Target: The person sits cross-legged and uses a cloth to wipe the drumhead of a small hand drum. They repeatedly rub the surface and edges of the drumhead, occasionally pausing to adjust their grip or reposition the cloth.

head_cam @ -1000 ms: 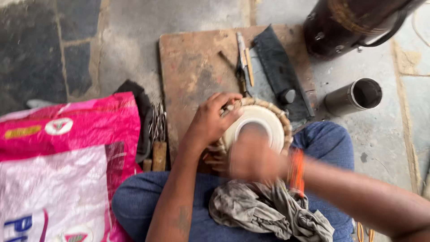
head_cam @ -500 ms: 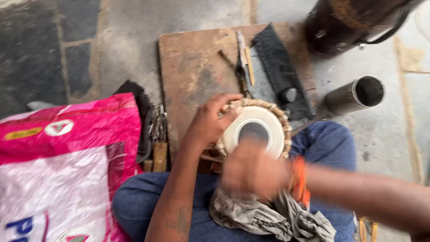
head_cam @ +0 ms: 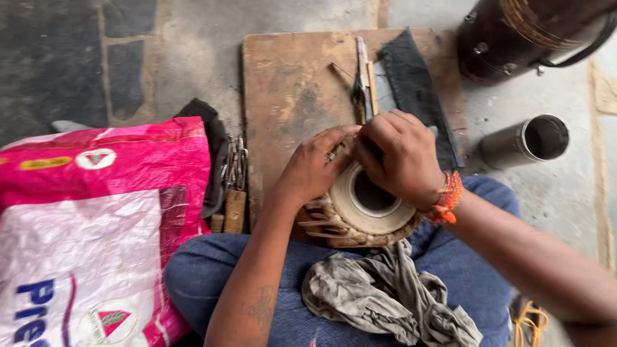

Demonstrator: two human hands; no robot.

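Note:
A small round drum (head_cam: 360, 212) with a pale skin, a dark centre patch and laced straps rests on my lap. My left hand (head_cam: 315, 168) grips its left rim, fingers curled over the edge. Over the far rim lies my right hand (head_cam: 398, 157), fingers closed against the top edge; an orange thread band circles that wrist. What the right fingers pinch is hidden. A crumpled grey rag (head_cam: 385, 295) lies on my jeans below the drum.
A worn wooden board (head_cam: 289, 96) lies on the stone floor ahead, with slim hand tools (head_cam: 363, 80) and a dark strip (head_cam: 414, 90) on it. A steel tube (head_cam: 527, 141) and a big dark drum (head_cam: 527, 35) stand right. A pink sack (head_cam: 96, 225) and pliers (head_cam: 234, 186) are left.
My right hand has moved from the near side of the drum, by the rag, up to the far rim. The left hand has stayed on the left rim.

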